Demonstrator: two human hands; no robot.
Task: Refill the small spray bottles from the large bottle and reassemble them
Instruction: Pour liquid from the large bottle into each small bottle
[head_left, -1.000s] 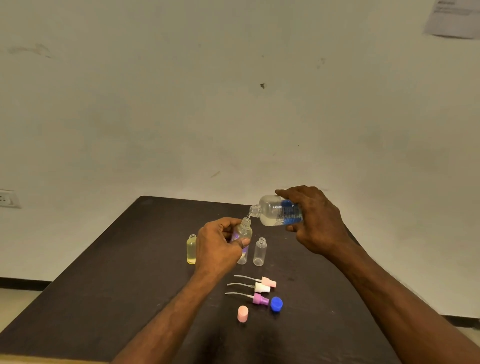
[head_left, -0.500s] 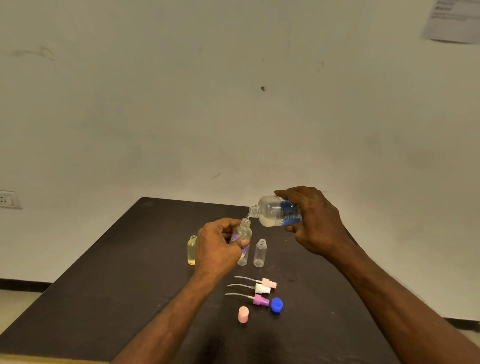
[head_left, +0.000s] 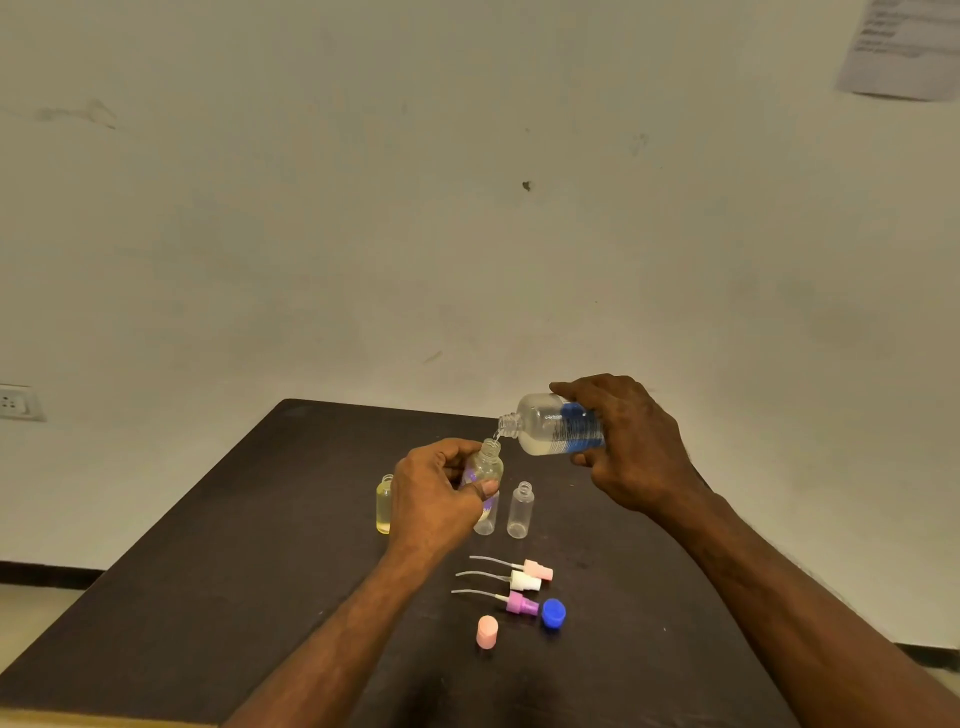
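Your right hand (head_left: 631, 447) is tipping the large bottle (head_left: 553, 424) over the small bottle (head_left: 487, 470) your left hand (head_left: 434, 493) is gripping, with three spray heads (head_left: 524, 582) and two caps (head_left: 552, 613) lying just beside on the table (head_left: 208, 571).

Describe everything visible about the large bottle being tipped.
The large bottle looks like clear plastic, with a blue printed label and a threaded, uncapped neck. The right hand grips its base end, holding it tipped nearly horizontal above the table. Clear liquid pools along its lower side. Its mouth sits just over the small bottle in the left hand.

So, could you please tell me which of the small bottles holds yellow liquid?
The leftmost small bottle, standing beside the left hand; the other small bottles look clear.
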